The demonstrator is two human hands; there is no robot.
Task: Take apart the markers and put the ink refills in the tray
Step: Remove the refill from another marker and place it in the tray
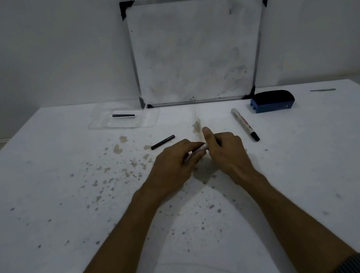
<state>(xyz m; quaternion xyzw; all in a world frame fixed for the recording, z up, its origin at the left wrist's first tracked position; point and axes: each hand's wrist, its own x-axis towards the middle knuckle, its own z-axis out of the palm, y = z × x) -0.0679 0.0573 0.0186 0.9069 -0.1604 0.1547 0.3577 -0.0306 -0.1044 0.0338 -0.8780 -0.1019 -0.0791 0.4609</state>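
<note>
Ok, both hands are mid-table and meeting on one marker [200, 151]: my left hand [173, 163] has its fingers curled round the pale barrel, and my right hand [225, 150] is closed on the other end with the thumb sticking straight up. Both are clamped on it, but most of the marker is buried in the grip, so I can't tell which end is cap and which is tail. From the short bit showing, its long axis runs roughly left-right between the fists, slightly tilted, right end a touch farther from me. Risks, as I judge it: if the end pops off suddenly, the refill could shoot out and roll across the table [55, 201]. That surface is already speckled w/ stains, so ink on the fingers or more blots is likely if I squeeze the wet core. Twisting at an angle could also jam or crack the barrel. One loose refill [162, 142] lies just beyond my left hand, not yet binned, pointing up-right on a diagonal, and a stray elbow could knock it. Another refill [123, 115] lies in the clear tray [103, 126] at the far left, nearly horizontal. A whole second marker [245, 124] waits to the right, dark tip toward me, near the blue eraser [272, 101] and the whiteboard [196, 47].
</note>
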